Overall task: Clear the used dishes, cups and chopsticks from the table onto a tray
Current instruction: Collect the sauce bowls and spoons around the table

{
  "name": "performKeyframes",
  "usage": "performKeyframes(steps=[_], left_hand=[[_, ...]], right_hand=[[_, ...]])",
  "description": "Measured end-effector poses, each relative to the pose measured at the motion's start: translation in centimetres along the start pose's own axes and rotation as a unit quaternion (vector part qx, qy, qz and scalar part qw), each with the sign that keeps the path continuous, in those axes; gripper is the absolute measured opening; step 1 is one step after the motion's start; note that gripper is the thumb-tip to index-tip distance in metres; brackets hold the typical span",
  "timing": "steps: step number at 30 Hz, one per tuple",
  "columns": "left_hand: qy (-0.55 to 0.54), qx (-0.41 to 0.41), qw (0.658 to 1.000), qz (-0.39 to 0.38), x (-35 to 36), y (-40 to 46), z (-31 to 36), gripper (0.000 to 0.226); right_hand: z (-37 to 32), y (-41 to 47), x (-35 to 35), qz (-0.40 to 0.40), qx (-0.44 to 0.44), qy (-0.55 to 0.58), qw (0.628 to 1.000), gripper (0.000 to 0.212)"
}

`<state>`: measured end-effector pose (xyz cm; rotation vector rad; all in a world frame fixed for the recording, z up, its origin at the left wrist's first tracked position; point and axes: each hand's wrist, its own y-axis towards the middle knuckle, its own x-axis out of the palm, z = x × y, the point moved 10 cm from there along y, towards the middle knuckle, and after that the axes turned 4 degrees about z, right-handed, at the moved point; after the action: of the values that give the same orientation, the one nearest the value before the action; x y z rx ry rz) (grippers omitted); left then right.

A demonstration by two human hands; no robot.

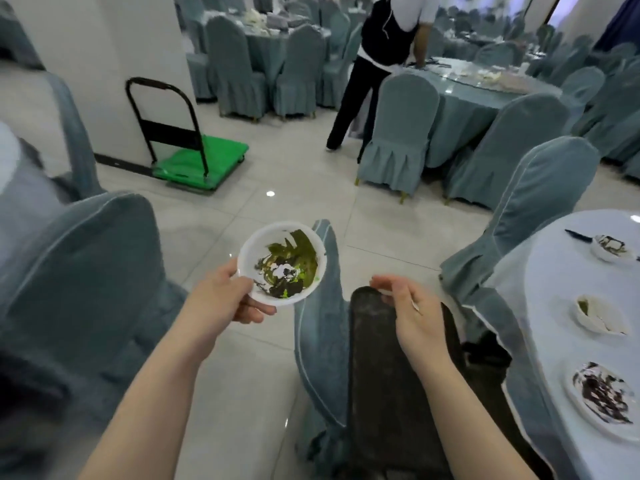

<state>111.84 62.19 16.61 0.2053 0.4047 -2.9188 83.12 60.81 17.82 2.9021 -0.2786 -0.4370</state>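
My left hand grips the near rim of a white bowl smeared with green and dark sauce, held over the floor left of the tray. A dark rectangular tray lies on a chair seat below my right hand. That hand hovers over the tray's far end with curled fingers, and a thin pale stick pokes out of them. On the white-clothed table at the right stand a dirty bowl, a second dirty bowl and a smeared plate. A dark utensil lies by the far bowl.
Blue-covered chairs stand close on both sides: one at my left, one under the tray, one by the table. A green trolley is parked by a white pillar. A person bends over another round table.
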Motion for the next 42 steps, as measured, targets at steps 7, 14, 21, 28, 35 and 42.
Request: performKeyframes(steps=[7, 14, 21, 28, 35, 42], left_hand=[[-0.023, -0.04, 0.996, 0.071, -12.7, -1.3, -4.2, 0.041], [-0.025, -0.079, 0.988, 0.129, -19.2, 0.9, -7.6, 0.039], [-0.014, -0.075, 0.991, 0.108, -20.1, 11.0, -5.0, 0.04], [0.008, -0.068, 0.998, 0.015, -13.7, 27.5, 0.5, 0.037], [0.017, -0.073, 0.995, -0.066, -6.6, 39.8, 3.6, 0.036], [0.046, -0.048, 0.983, -0.17, 0.1, 52.1, 7.0, 0.038]], right_hand=[[-3.2, -1.6, 12.4, -0.084, 0.039, 0.037, 0.995, 0.016], [-2.6, 1.3, 20.2, -0.097, 0.08, 0.069, 0.99, 0.016], [-1.1, 9.8, 26.1, -0.137, 0.072, 0.045, 0.987, 0.021], [1.0, 23.9, 24.2, -0.026, 0.092, 0.072, 0.993, 0.025], [4.1, 33.0, 20.0, 0.073, 0.122, 0.024, 0.99, 0.037], [7.4, 39.1, 16.9, 0.191, 0.163, -0.017, 0.968, 0.036]])
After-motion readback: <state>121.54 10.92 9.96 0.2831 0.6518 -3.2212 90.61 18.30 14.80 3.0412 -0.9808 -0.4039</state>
